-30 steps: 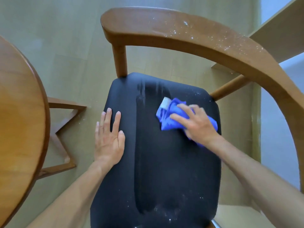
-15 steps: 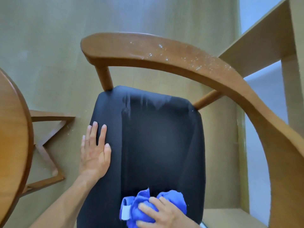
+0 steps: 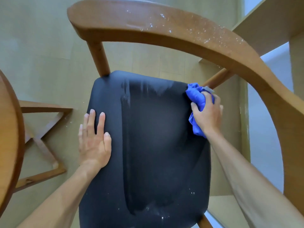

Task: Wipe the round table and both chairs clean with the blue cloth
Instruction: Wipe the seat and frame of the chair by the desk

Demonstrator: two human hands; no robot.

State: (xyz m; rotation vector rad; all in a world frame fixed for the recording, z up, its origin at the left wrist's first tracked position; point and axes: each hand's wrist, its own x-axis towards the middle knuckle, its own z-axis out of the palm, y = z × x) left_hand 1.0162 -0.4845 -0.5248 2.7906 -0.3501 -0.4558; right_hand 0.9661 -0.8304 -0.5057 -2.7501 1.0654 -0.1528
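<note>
Black seat (image 3: 156, 137), right grip (image 3: 208, 112) clutching blue cloth (image 3: 196, 97)

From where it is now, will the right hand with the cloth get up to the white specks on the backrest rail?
Probably yes. The right hand grips the cloth at the seat's far right edge, and the speckled backrest rail curves just above it with open space between. Nothing blocks the lift.

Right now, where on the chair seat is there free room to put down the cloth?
The middle of the black seat is bare, between the left hand and the right hand gripping the blue cloth. The left edge and far right corner are occupied. White specks lie along the near edge.
</note>
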